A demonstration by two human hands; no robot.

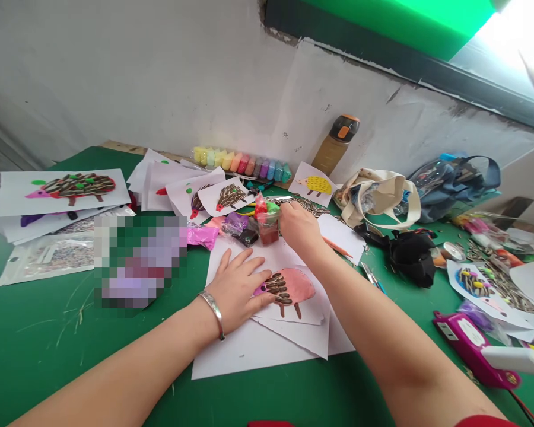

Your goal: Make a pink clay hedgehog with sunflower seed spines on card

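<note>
- Two bare hands over paper.
- Left hand (238,290): fingers (244,262) spread flat, resting on seed-covered pink clay hedgehog (293,287), which lies on a paper sheet (249,356).
- Right hand (299,228): curled, just beside clear jar (268,231); hold cannot be told.

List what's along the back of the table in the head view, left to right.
Seed-quilled hedgehog picture → row of pastel modeling-clay packs → tan water bottle → canvas tote bag → clear bag with blue straps
</note>
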